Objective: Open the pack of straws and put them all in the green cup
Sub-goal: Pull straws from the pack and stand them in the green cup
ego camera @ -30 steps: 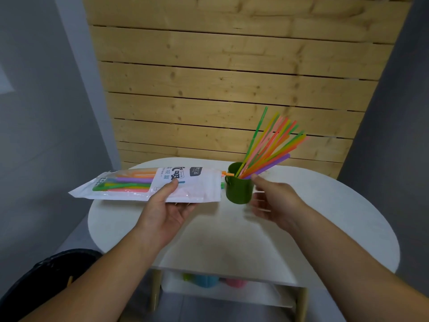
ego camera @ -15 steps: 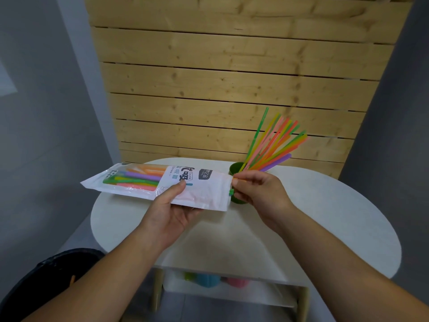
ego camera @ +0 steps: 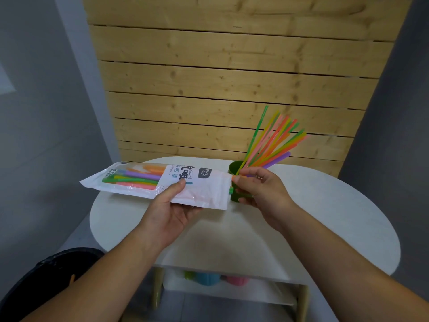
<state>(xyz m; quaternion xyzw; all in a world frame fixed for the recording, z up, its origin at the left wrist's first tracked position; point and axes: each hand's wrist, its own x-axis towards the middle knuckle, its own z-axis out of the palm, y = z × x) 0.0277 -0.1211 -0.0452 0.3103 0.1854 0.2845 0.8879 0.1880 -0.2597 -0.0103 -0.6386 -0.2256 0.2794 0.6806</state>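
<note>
**Straw ends pinched at the pack mouth, cup close behind**

Head view. Left hand (ego camera: 171, 205) closed around the pack of straws (ego camera: 160, 182), thumb on top of the printed panel, fingers underneath, pack held level above the white surface (ego camera: 301, 217) with its open end toward 3 o'clock. Right hand (ego camera: 257, 189) at that open end, thumb and forefinger pinched on the straw ends (ego camera: 241, 175) poking out; a green tip (ego camera: 231, 190) also showing just below the pinch. Remaining colours bunched in the clear part of the pack, toward 9 o'clock. Green cup (ego camera: 234, 168) standing on the surface directly behind the right hand, at about 12 o'clock from the knuckles, partly hidden, already holding a fan of straws (ego camera: 276, 142) leaning toward 1 o'clock.

Risks, as judgement only. Likely snag of straws on the pack's mouth if drawn out at an angle, bending them or dragging neighbours out loose onto the surface. Possible slip from a pinch on smooth tips alone. Possible knock to the light, top-heavy cup from the right hand so near, tipping it toward the lean. New straws pushed in carelessly could lever leaning ones out over the rim.
</note>
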